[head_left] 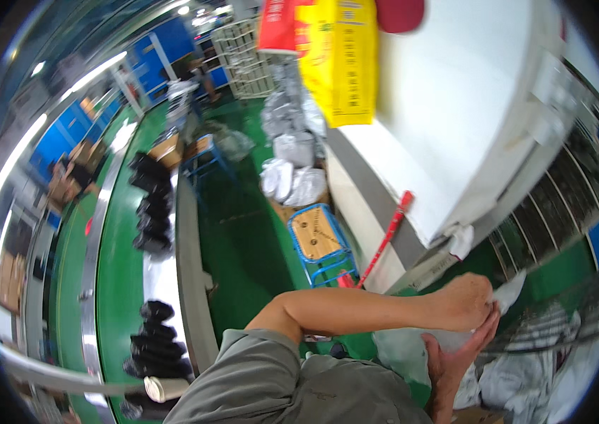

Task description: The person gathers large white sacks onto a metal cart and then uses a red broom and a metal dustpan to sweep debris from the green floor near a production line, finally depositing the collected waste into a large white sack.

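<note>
My left hand (466,300), at the end of an arm reaching across to the right, is closed on a thin, whitish, translucent sheet (405,353). One end of the sheet sticks out past the fist, and a wider part hangs below the forearm. Just under it, my right hand (455,353) comes up from the lower edge with its fingertips against the left fist. The sheet lies between its thumb and fingers. Whether it is plastic or paper, a bag or a single layer, I cannot tell.
White wrapped bundles (519,381) lie at lower right, beside a slatted rack (540,226). Ahead stand a blue-framed stool (315,233), a red pole (388,237) and a white cabinet (448,106). Black bundles (152,230) line the green conveyor (119,283). Another person (77,177) is at far left.
</note>
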### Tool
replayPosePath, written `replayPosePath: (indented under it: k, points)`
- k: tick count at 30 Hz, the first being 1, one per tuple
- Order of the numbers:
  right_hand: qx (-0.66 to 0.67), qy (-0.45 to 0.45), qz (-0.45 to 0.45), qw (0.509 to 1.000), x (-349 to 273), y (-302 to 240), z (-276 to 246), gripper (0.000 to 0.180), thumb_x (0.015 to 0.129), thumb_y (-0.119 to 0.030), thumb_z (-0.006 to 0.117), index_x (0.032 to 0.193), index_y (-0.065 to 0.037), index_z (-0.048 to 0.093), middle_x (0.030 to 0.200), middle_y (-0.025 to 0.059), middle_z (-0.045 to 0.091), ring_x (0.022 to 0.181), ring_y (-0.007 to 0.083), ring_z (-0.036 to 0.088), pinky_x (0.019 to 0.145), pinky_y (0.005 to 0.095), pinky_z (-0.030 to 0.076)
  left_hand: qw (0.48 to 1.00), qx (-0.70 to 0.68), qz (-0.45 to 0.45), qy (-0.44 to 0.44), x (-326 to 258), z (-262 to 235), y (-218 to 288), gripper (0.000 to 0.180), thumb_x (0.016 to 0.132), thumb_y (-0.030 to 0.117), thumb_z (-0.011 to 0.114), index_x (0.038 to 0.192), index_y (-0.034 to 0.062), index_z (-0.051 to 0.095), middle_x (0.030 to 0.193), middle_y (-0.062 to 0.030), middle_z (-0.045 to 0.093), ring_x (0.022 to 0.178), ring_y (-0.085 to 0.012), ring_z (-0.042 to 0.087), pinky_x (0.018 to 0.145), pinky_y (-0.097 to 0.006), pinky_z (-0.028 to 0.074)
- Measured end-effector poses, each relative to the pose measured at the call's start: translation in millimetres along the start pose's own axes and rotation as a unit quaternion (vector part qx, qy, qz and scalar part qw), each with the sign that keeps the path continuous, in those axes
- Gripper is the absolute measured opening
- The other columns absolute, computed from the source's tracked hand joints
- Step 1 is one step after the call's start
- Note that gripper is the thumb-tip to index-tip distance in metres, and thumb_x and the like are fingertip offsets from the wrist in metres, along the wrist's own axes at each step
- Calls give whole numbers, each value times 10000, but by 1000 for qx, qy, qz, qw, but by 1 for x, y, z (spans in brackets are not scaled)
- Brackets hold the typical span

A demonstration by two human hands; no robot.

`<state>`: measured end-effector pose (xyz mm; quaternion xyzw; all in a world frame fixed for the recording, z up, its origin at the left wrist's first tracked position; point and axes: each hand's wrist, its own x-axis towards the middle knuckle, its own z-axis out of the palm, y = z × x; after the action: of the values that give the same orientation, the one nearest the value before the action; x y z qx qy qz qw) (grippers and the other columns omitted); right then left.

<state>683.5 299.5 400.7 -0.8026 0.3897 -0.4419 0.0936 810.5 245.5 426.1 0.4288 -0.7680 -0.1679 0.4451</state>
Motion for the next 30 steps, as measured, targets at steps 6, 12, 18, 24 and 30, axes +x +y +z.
replayPosePath:
  k: [6,12,18,24,30]
  points:
    - [-16,-201,107,974,-42,16,-1,607,751,-123,683,1293,2,440,1164,249,510,1081,454,495,898,435,423,861,-195,-389,-265,-50,-8,-9,319,752,229,583,608,-54,609,699,-238,610,700,-335,636,622,-407,490]
    - [182,-220,286,915,-64,96,-20,260,839,-85,583,1069,33,605,909,162,653,811,318,625,733,356,479,976,5,-163,-146,-62,35,-26,532,728,304,683,1151,11,549,1064,-240,599,1060,-361,565,905,-471,439]
    - [373,-278,553,691,-79,158,-41,376,881,-319,614,1026,28,628,905,120,665,773,224,628,698,345,498,946,-178,-159,-219,-119,139,-57,369,773,273,680,1046,41,593,895,-159,650,768,-283,637,671,-377,499]
    - [8,-175,330,928,-139,187,-126,788,764,-420,711,1344,-17,361,1215,231,532,939,371,605,825,441,488,870,-110,-359,-320,-64,212,-26,376,808,258,588,606,-51,513,496,-101,445,486,-159,446,466,-364,347]
    - [99,-118,394,906,-218,198,-126,645,801,-259,683,1341,-60,394,1101,212,584,860,382,618,727,440,514,746,-247,-331,-523,-12,301,-1,245,818,201,589,712,-20,584,617,-56,519,615,-127,488,562,-300,389]
